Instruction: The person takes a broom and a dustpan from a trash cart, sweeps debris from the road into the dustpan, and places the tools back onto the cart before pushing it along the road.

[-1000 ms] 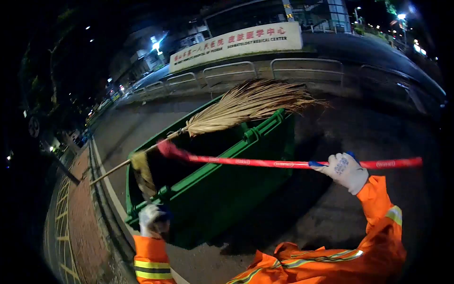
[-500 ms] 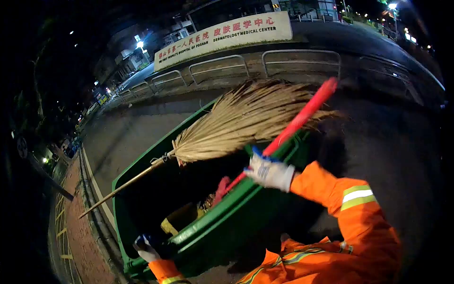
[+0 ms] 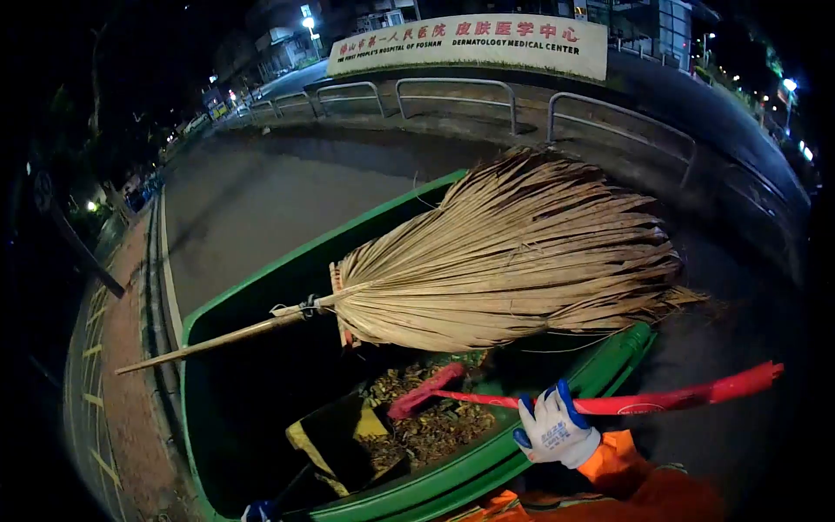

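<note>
1. So the red stick (image 3: 648,404) just swung flatter, out to my right; half a second ago it slanted up across the broom (image 3: 513,252); now its head (image 3: 426,391) sits on the leaves (image 3: 448,426) inside the green bin (image 3: 470,477), so I'd say it's well placed against them
2. My right fingers (image 3: 551,418) are clamped round the stick by the bin's near rim; its head's off to their left
3. Left fingers (image 3: 257,511) barely show at the bottom; can't tell if they're gripping anything tbh
</note>
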`<state>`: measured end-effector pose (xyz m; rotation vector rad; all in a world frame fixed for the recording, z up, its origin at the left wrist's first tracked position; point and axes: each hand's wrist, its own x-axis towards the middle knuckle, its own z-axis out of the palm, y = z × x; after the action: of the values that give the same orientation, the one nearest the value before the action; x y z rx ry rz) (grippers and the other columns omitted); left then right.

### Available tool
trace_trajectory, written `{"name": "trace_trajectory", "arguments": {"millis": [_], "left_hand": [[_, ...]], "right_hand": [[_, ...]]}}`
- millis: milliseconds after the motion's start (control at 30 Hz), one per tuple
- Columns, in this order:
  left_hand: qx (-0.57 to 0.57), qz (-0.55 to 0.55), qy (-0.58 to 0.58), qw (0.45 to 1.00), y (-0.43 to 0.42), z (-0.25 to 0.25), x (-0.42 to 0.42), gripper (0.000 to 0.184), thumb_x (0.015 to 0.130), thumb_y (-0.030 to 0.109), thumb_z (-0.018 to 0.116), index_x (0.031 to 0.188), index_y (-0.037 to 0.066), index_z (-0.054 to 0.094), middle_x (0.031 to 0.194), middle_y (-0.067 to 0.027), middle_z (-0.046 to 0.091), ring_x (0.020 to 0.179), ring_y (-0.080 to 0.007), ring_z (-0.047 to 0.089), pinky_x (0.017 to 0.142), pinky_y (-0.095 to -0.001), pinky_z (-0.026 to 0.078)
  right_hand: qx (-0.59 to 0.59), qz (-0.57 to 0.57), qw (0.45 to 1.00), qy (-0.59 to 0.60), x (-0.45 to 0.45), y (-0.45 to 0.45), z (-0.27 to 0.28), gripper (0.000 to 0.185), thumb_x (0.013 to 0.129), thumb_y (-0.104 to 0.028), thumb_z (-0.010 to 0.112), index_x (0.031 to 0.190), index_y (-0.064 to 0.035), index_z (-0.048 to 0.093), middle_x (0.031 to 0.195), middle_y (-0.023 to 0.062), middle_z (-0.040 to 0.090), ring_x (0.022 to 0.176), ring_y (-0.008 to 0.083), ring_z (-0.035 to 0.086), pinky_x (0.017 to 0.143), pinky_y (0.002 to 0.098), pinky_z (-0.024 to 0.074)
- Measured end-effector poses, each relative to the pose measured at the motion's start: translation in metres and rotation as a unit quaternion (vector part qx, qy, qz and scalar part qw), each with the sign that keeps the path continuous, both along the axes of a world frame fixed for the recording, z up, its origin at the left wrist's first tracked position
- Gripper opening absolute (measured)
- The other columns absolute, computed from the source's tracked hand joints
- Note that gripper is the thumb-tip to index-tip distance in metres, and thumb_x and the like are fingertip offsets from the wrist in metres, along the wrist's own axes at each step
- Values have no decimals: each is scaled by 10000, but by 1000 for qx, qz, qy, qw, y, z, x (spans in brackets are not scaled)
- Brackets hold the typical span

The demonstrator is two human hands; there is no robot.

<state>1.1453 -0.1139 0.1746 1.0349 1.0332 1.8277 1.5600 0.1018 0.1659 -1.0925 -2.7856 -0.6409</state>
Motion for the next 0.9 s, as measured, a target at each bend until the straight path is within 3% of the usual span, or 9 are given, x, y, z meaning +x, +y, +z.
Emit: {"name": "trace_trajectory", "arguments": {"millis": [67, 167, 400, 567, 667, 733, 800, 867, 900], "left_hand": [[-127, 260, 166, 943, -16, -17, -7, 127, 847, 204, 550, 807, 101, 612, 777, -81, 615, 703, -209, 585, 654, -334, 494], [-170, 381, 236, 878, -27, -40, -12, 99, 829, 156, 588, 872, 68, 603, 824, -81, 619, 748, -191, 587, 685, -320, 489], [-171, 420, 182, 872, -51, -62, 4, 234, 799, 44, 657, 1018, -11, 592, 966, -98, 635, 852, -138, 594, 746, -277, 481], [-159, 470, 387, 777, -49, -56, 30, 265, 804, 46, 658, 1059, -8, 609, 959, -95, 638, 848, -155, 599, 758, -298, 491], [-181, 449, 369, 793, -46, -36, 53, 306, 799, 11, 651, 1099, -18, 596, 1016, -112, 632, 887, -180, 601, 804, -311, 502], [-44, 371, 109, 921, -50, -68, 33, 418, 897, 322, 557, 1150, -11, 564, 1085, -119, 616, 985, -240, 589, 916, -382, 445], [-245, 438, 462, 731, -49, -32, 57, 318, 853, 208, 618, 1122, 39, 599, 1030, -75, 646, 938, -223, 613, 891, -348, 456], [-218, 436, 405, 774, -48, -36, 55, 307, 810, 155, 682, 1098, 68, 624, 1017, -90, 673, 918, -183, 638, 836, -309, 485], [-291, 432, 520, 677, -49, -31, 54, 327, 792, 166, 701, 1094, 69, 626, 1028, -105, 670, 935, -191, 641, 819, -315, 494]], "right_hand": [[11, -1, 1000, 7, 6, 2, -1, 579, 799, -415, 485, 1082, 76, 601, 846, 315, 591, 848, 442, 572, 1005, 611, 233], [29, 10, 999, 29, 12, 17, -5, 577, 789, -408, 492, 1079, 80, 596, 861, 309, 592, 878, 438, 570, 1021, 590, 232], [11, 33, 996, 80, 32, 44, -7, 565, 717, -362, 574, 1096, 57, 581, 909, 265, 573, 943, 406, 533, 1049, 553, 222], [-37, 32, 997, 64, 41, 51, -2, 551, 718, -346, 586, 1092, 58, 575, 888, 232, 571, 957, 387, 525, 1064, 535, 203], [-37, 21, 997, 61, 43, 52, -2, 574, 742, -368, 561, 1122, 62, 547, 907, 234, 582, 985, 379, 528, 1083, 529, 172], [-27, 27, 997, 72, 44, 50, -4, 568, 741, -362, 565, 1121, 61, 547, 923, 237, 583, 994, 376, 525, 1087, 528, 167], [-38, 20, 997, 65, 44, 50, -5, 565, 743, -370, 573, 1123, 48, 551, 944, 232, 587, 1004, 368, 525, 1093, 518, 163], [-10, 18, 998, 64, 45, 50, -6, 574, 741, -377, 577, 1127, 47, 554, 935, 224, 587, 995, 362, 527, 1097, 509, 160], [2, 31, 998, 63, 46, 53, -9, 562, 738, -374, 581, 1111, 46, 561, 919, 215, 584, 988, 360, 526, 1098, 505, 158]]}}
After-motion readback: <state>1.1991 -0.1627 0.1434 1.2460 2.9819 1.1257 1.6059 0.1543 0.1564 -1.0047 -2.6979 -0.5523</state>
